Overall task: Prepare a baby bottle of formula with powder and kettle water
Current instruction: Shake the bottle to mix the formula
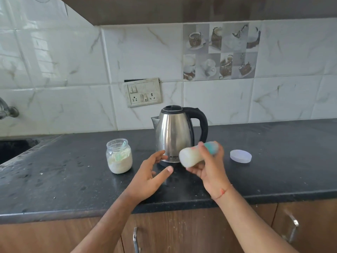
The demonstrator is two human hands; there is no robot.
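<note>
My right hand (pixel 209 167) grips a baby bottle (pixel 193 155) tipped on its side, its base pointing left and its teal cap end to the right; the bottle is blurred and looks milky white inside. My left hand (pixel 151 172) hovers open just left of it, fingers spread, touching nothing. Right behind the bottle stands a steel kettle (pixel 173 132) with a black handle and its lid down. An open clear jar of white powder (pixel 119 156) with a pale green scoop inside stands to the left on the black counter (pixel 63 176).
A round white lid (pixel 240 156) lies flat on the counter right of the kettle. A sink (pixel 12 148) and tap (pixel 7 110) are at the far left. A switch and socket plate (pixel 143 92) is on the tiled wall. Wooden cabinets sit below the counter.
</note>
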